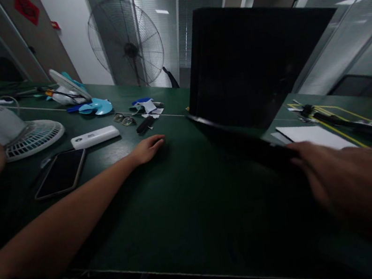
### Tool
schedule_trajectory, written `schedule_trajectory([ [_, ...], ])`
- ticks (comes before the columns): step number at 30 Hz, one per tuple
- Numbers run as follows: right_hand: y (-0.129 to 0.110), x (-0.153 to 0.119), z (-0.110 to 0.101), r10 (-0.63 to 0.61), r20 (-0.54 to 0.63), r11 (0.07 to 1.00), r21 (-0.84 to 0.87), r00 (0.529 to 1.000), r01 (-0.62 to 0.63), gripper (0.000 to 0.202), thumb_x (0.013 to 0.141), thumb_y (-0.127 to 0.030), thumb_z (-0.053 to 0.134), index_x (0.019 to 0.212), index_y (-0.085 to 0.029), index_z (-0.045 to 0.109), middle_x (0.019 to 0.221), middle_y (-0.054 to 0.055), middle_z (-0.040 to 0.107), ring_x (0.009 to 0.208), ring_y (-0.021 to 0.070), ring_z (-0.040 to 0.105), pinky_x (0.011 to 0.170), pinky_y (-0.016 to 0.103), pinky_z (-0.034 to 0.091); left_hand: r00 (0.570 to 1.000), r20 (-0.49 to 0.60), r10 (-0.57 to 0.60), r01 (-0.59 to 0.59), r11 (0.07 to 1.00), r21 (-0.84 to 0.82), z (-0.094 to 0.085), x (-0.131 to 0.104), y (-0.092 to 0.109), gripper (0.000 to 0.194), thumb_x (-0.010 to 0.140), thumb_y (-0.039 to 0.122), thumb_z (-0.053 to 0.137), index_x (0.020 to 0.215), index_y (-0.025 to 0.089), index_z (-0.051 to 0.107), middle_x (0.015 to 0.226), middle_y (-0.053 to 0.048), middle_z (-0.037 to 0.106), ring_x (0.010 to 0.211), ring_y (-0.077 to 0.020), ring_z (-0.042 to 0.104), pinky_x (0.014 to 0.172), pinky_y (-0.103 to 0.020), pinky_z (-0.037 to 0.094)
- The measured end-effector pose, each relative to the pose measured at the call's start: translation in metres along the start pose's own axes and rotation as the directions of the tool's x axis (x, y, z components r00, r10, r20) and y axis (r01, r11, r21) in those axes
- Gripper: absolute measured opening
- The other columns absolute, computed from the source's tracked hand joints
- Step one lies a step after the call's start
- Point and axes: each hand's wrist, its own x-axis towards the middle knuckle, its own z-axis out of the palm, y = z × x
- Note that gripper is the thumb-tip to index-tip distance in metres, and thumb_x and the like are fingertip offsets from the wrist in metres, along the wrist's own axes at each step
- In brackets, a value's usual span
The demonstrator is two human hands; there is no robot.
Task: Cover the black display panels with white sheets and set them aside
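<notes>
Black laptop (pixel 252 66) under right hand (pixel 349 178) (grip unclear), left hand (pixel 146 149) flat, fingers together, no legible writing.

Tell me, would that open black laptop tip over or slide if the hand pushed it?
The laptop would probably slide rather than roll: its flat base lies on the green table. With the screen raised high, a push up there might fold it or rock it back. It looks stiff, likely fairly heavy. The right hand is at its near edge.
</notes>
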Motion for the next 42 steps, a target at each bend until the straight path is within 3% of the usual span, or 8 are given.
schedule_trajectory([
  [6, -0.097, -0.001, 0.005, -0.204, -0.063, 0.969, 0.132, 0.977, 0.211, 0.046, 0.085, 0.000, 0.043, 0.117, -0.011, 0.074, 0.112, 0.013, 0.077, 0.088, 0.0249, 0.072, 0.068, 0.038, 0.055, 0.993, -0.106, -0.051, 0.027, 0.976, -0.217, 0.002, 0.003, -0.001, 0.077, 0.101, 0.075, 0.035, 0.136, 0.020, 0.074, 0.146, -0.010, 0.070, 0.139, -0.0343, 0.062, 0.123, -0.045, 0.042],
  [11, -0.111, -0.014, 0.047, -0.236, -0.067, 0.943, 0.224, 0.970, 0.245, 0.043, 0.091, -0.006, 0.053, 0.128, -0.010, 0.072, 0.127, 0.013, 0.075, 0.105, 0.0275, 0.072, 0.080, 0.039, 0.057, 0.992, -0.108, -0.071, 0.032, 0.943, -0.331, 0.001, 0.003, 0.000, 0.078, 0.102, 0.074, 0.033, 0.137, 0.018, 0.075, 0.142, -0.013, 0.073, 0.134, -0.0328, 0.066, 0.122, -0.046, 0.043],
  [17, -0.106, -0.014, 0.090, -0.428, 0.089, 0.786, 0.527, 0.899, 0.322, 0.045, 0.107, -0.037, 0.049, 0.147, -0.025, 0.064, 0.147, 0.011, 0.065, 0.127, 0.0301, 0.067, 0.097, 0.048, 0.060, 0.995, 0.059, 0.083, -0.080, 0.996, -0.048, -0.001, 0.002, 0.001, 0.071, 0.096, 0.069, 0.054, 0.149, 0.024, 0.066, 0.166, -0.007, 0.051, 0.152, -0.0317, 0.050, 0.129, -0.047, 0.033],
  [21, -0.069, -0.003, 0.112, -0.440, 0.207, 0.603, 0.789, 0.874, 0.117, 0.054, 0.107, -0.053, 0.051, 0.157, -0.031, 0.056, 0.159, 0.004, 0.055, 0.142, 0.0248, 0.057, 0.114, 0.047, 0.054, 0.976, 0.191, 0.106, -0.155, 0.952, 0.262, 0.002, 0.003, 0.004, 0.070, 0.097, 0.062, 0.052, 0.155, 0.024, 0.061, 0.176, -0.009, 0.035, 0.163, -0.0342, 0.031, 0.132, -0.053, 0.023],
  [26, 0.045, -0.004, 0.178, 0.032, 0.541, 0.853, 0.423, 0.841, -0.304, 0.052, 0.108, -0.042, 0.042, 0.151, -0.021, 0.061, 0.157, 0.011, 0.055, 0.146, 0.0304, 0.051, 0.127, 0.054, 0.039, 0.978, 0.201, 0.050, -0.141, 0.873, 0.468, 0.011, -0.004, 0.018, 0.072, 0.106, 0.061, 0.037, 0.165, 0.022, 0.047, 0.178, -0.013, 0.027, 0.164, -0.0407, 0.023, 0.131, -0.061, 0.016],
  [31, 0.139, -0.054, 0.246, 0.451, 0.642, 0.780, 0.054, 0.620, -0.624, 0.062, 0.106, -0.046, 0.040, 0.150, -0.007, 0.059, 0.156, 0.031, 0.049, 0.146, 0.0483, 0.045, 0.113, 0.075, 0.040, 0.980, 0.201, -0.005, -0.097, 0.865, 0.493, 0.021, -0.017, 0.033, 0.098, 0.104, 0.077, 0.030, 0.171, 0.006, 0.030, 0.177, -0.024, 0.024, 0.164, -0.0442, 0.021, 0.132, -0.056, 0.016],
  [35, 0.160, -0.093, 0.273, 0.475, 0.693, 0.737, 0.023, 0.542, -0.675, 0.066, 0.107, -0.058, 0.038, 0.151, -0.015, 0.061, 0.165, 0.027, 0.040, 0.152, 0.0512, 0.036, 0.111, 0.078, 0.036, 0.978, 0.210, -0.016, -0.091, 0.867, 0.491, 0.019, -0.013, 0.032, 0.099, 0.103, 0.078, 0.030, 0.172, 0.007, 0.028, 0.177, -0.023, 0.022, 0.165, -0.0417, 0.019, 0.133, -0.054, 0.015],
  [42, 0.172, -0.120, 0.282, 0.306, 0.712, 0.757, 0.221, 0.632, -0.615, 0.057, 0.111, -0.052, 0.039, 0.155, -0.022, 0.061, 0.163, 0.016, 0.048, 0.136, 0.0263, 0.060, 0.113, 0.035, 0.046, 0.974, 0.226, -0.028, -0.088, 0.869, 0.486, 0.009, -0.001, 0.012, 0.098, 0.102, 0.077, 0.033, 0.171, 0.008, 0.031, 0.178, -0.022, 0.019, 0.166, -0.0399, 0.017, 0.132, -0.055, 0.017],
])
